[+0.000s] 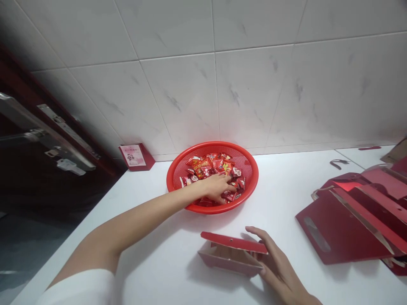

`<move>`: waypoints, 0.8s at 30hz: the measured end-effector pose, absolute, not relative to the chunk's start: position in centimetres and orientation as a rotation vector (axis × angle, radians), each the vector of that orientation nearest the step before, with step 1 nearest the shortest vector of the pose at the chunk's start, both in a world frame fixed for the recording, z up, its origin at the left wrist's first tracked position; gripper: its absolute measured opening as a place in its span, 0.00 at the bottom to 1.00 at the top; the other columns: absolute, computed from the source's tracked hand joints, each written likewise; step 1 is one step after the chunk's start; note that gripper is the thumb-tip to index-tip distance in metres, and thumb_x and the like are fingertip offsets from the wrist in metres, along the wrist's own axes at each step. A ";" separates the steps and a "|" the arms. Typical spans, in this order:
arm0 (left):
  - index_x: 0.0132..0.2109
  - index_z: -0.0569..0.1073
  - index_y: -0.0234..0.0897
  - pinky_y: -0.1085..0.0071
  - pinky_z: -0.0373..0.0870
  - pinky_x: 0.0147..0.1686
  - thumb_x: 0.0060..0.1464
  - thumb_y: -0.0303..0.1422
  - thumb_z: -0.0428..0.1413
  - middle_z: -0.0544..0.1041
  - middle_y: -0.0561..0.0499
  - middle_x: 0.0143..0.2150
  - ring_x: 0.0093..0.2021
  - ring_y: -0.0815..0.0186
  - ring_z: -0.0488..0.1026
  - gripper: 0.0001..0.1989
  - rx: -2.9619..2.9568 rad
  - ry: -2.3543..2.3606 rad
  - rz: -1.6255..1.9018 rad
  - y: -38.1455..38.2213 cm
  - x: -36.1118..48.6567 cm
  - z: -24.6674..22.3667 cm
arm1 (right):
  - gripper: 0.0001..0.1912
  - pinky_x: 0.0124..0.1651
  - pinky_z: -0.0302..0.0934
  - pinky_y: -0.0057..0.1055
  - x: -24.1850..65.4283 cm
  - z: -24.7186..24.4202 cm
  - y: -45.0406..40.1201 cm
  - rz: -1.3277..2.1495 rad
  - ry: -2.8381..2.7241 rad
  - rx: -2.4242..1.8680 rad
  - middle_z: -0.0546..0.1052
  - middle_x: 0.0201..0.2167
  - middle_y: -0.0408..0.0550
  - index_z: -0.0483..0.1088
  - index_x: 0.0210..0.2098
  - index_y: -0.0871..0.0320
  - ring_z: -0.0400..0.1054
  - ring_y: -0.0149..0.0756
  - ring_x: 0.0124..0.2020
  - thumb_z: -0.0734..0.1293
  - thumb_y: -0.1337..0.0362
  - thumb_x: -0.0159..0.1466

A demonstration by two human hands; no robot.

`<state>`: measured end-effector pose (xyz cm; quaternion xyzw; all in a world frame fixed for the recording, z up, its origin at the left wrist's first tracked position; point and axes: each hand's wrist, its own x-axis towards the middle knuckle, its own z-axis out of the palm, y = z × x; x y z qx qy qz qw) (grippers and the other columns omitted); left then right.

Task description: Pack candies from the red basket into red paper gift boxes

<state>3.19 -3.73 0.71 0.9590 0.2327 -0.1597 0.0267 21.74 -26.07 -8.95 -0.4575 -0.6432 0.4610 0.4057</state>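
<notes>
My left hand (218,187) reaches into a red plastic basket (251,186), its fingers spread and lying on wrapped candies (203,166). Mostly red wrappers fill the basket's middle; the fingertips are partly hidden among them. Below the basket, my right hand (275,264) grips the right end of a small red gift box (227,262), thumb on the near side. The box's flap stands up and its top gapes, showing a pale inside. How much lies inside cannot be seen.
A finished-looking red box with a pink label (135,157) stands at the back left by the wall. Several folded red cartons (343,224) lie piled at the right. A ribbon scrap (339,163) rests behind them. A dark door (41,144) borders the white table (152,271) on the left.
</notes>
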 end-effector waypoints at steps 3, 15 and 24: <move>0.60 0.73 0.44 0.58 0.71 0.46 0.55 0.38 0.62 0.72 0.37 0.59 0.45 0.50 0.77 0.25 3.019 0.794 -0.514 -3.4 3.6 0.6 | 0.33 0.46 0.67 0.40 21.7 -9.3 -26.1 1.166 -1.614 -1.144 0.75 0.40 0.51 0.55 0.66 0.51 0.73 0.45 0.40 0.56 0.41 0.69; 0.47 0.75 0.35 0.64 0.70 0.39 0.61 0.35 0.54 0.81 0.41 0.42 0.43 0.52 0.79 0.11 2.861 1.234 -0.411 -1.1 1.7 2.6 | 0.31 0.43 0.69 0.38 21.6 -10.6 -25.9 1.101 -1.609 -1.087 0.77 0.41 0.51 0.56 0.66 0.50 0.74 0.44 0.37 0.58 0.44 0.69; 0.53 0.73 0.35 0.61 0.70 0.46 0.59 0.30 0.53 0.75 0.39 0.52 0.50 0.53 0.75 0.16 2.888 1.657 0.096 -0.2 0.4 3.5 | 0.32 0.43 0.69 0.40 21.5 -10.9 -25.9 1.147 -1.612 -1.075 0.76 0.39 0.51 0.55 0.66 0.51 0.74 0.46 0.38 0.57 0.43 0.69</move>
